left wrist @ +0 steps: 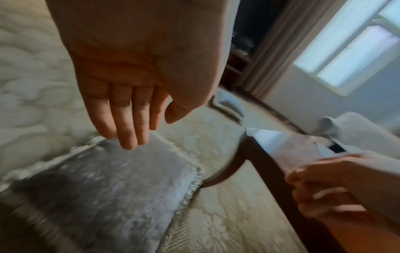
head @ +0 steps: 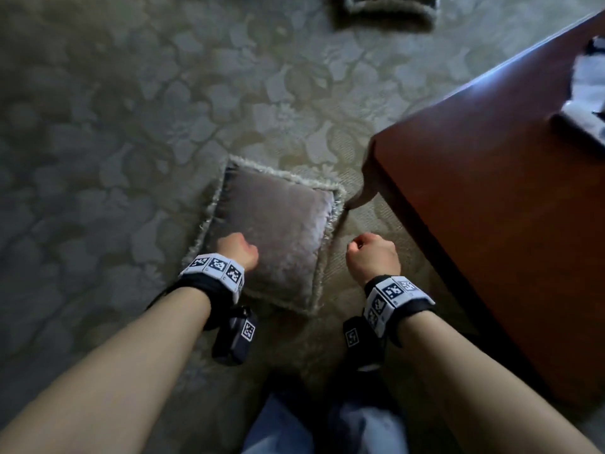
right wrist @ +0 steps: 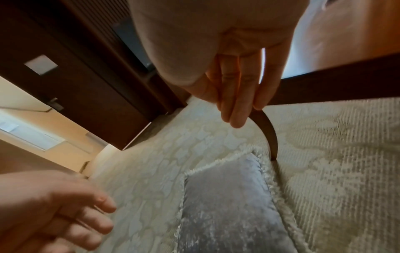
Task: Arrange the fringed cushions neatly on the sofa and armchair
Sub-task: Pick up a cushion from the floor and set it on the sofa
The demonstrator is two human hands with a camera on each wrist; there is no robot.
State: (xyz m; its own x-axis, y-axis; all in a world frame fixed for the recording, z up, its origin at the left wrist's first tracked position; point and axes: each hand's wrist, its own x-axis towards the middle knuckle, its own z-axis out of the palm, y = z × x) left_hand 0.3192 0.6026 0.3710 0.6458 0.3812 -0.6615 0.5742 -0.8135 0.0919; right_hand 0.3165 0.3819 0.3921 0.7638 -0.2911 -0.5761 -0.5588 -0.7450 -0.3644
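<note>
Cushion (head: 278,237) lies on carpet (head: 114,126), hands above.

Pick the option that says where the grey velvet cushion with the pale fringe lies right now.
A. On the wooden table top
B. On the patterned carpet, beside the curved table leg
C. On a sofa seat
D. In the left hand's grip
B: the grey velvet cushion with the pale fringe lies flat on the patterned carpet, its corner beside the curved leg of the brown wooden table; neither hand holds it.
</note>
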